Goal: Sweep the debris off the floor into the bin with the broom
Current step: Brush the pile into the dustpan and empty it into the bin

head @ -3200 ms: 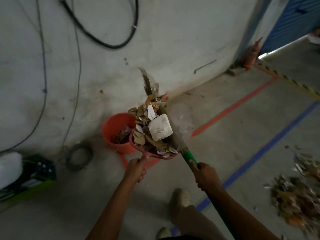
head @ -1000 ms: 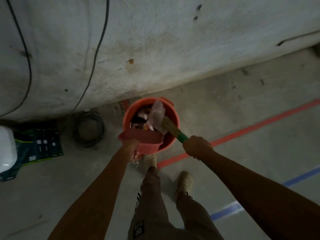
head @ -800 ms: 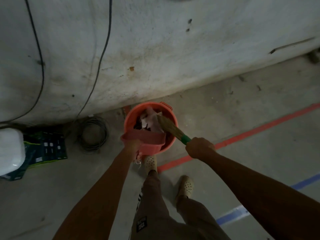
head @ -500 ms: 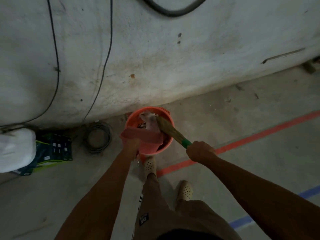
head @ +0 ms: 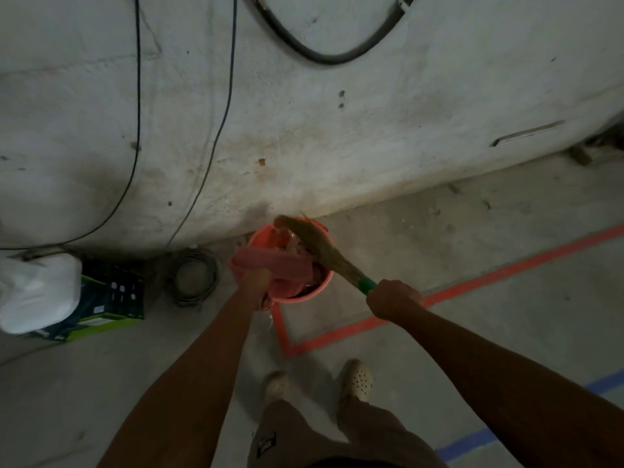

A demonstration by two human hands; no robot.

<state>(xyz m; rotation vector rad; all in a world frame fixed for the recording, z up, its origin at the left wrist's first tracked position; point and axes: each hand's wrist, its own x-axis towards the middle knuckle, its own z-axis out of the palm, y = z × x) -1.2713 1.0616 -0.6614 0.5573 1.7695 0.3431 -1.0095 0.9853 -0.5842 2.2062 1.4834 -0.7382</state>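
An orange bin [head: 314, 292] stands on the floor against the white wall. My left hand [head: 255, 283] grips a pink dustpan [head: 270, 265], tipped over the bin's near left rim. My right hand [head: 393, 298] is closed around the green handle of the broom [head: 320, 246]. The straw bristles slant up and left across the bin's mouth, their tip past the far rim. Debris [head: 293, 243] shows dimly inside the bin, mostly hidden by the dustpan and broom.
A coil of cable [head: 192, 276] lies left of the bin. Further left sit a green box [head: 108, 302] and a white container [head: 37, 292]. Cables hang on the wall [head: 337, 130]. Orange tape [head: 472, 285] and blue tape [head: 472, 440] mark the floor. My feet [head: 356, 380] stand before the bin.
The broom bristles have swung up and across the bin, no longer pushing the pale debris in the dustpan. The dustpan stays tipped over the bin. My feet have stepped back.
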